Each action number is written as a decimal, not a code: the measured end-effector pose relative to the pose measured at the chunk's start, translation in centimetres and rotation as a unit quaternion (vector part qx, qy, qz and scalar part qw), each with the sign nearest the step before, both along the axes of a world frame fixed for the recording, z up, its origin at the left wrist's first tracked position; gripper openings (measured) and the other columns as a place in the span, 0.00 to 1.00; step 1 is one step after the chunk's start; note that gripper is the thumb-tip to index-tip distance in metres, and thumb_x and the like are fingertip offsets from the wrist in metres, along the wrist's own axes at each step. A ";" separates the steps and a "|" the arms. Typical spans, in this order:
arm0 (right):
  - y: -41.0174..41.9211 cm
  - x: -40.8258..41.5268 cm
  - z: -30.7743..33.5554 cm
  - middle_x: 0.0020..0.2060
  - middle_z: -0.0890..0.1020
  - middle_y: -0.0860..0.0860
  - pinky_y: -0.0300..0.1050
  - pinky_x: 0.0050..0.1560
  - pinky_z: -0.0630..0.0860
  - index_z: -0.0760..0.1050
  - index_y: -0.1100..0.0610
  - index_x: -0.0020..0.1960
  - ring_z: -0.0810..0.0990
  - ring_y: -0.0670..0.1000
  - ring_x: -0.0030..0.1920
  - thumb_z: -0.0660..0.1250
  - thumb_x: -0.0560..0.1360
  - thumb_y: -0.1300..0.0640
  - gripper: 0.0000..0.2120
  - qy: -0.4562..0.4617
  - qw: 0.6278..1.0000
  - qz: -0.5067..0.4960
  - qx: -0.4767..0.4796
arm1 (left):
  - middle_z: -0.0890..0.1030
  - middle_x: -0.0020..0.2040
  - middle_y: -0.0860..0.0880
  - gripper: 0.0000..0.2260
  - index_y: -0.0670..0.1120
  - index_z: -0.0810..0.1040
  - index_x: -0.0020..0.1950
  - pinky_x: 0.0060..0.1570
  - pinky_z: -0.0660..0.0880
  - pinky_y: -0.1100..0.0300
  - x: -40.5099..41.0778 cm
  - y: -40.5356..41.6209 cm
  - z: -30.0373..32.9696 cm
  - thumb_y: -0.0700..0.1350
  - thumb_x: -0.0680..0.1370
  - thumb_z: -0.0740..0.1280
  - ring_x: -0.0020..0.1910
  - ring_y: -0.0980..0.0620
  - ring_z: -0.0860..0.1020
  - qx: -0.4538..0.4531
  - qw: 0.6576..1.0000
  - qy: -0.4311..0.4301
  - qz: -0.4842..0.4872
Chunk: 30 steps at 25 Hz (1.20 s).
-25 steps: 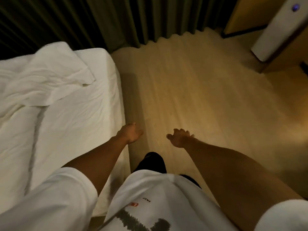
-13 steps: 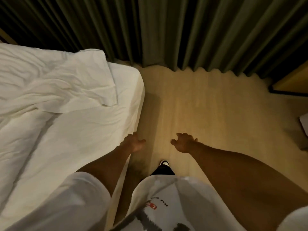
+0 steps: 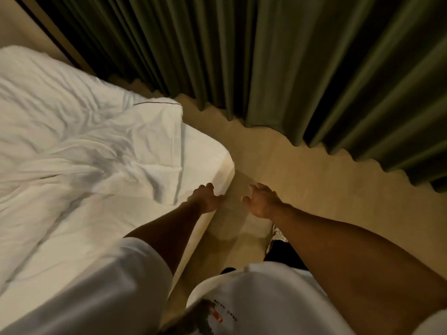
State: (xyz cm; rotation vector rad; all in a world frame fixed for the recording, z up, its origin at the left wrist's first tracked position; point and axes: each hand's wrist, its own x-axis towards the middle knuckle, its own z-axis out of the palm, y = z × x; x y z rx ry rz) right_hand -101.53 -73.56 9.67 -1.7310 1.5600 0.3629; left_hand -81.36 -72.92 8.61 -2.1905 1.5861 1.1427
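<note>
A bed (image 3: 208, 151) with a white fitted sheet fills the left side. A crumpled white duvet (image 3: 79, 141) lies over it, one corner reaching toward the bed's near corner. My left hand (image 3: 205, 198) hovers over the bed's edge, fingers loosely curled, holding nothing. My right hand (image 3: 262, 201) hangs over the floor just right of the bed, fingers spread and relaxed, empty. The two hands are about a palm's width apart.
Dark green pleated curtains (image 3: 290, 68) hang across the back down to the pale wooden floor (image 3: 302, 180). A strip of floor runs between bed and curtains. My shoe (image 3: 278, 234) shows below the right forearm.
The view has swung left and forward, bringing the bed corner and curtains closer. My left hand now lies over the bed's edge instead of beside it. Both hands stay empty.
</note>
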 end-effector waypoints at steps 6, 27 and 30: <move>-18.9 -4.7 -0.2 0.73 0.67 0.62 0.57 0.73 0.65 0.61 0.59 0.77 0.67 0.63 0.72 0.52 0.82 0.38 0.32 -0.019 0.999 0.000 0.038 | 0.76 0.65 0.40 0.31 0.45 0.67 0.73 0.62 0.75 0.47 -2.2 -12.6 0.8 0.61 0.77 0.65 0.61 0.41 0.77 0.000 0.987 -0.026 0.161; -67.8 19.9 -3.9 0.80 0.56 0.58 0.60 0.76 0.58 0.53 0.53 0.81 0.57 0.61 0.78 0.56 0.81 0.39 0.34 0.055 0.868 0.490 0.063 | 0.70 0.69 0.40 0.29 0.44 0.65 0.73 0.61 0.71 0.42 8.5 -45.5 -2.3 0.61 0.78 0.62 0.67 0.38 0.71 0.074 0.883 -0.094 0.454; -72.0 26.3 -4.6 0.79 0.57 0.58 0.60 0.76 0.59 0.55 0.54 0.80 0.58 0.61 0.78 0.58 0.80 0.39 0.35 0.030 0.836 0.539 0.098 | 0.69 0.71 0.39 0.29 0.44 0.64 0.74 0.63 0.72 0.41 9.3 -48.5 -2.6 0.60 0.79 0.62 0.68 0.38 0.71 0.076 0.808 -0.059 0.582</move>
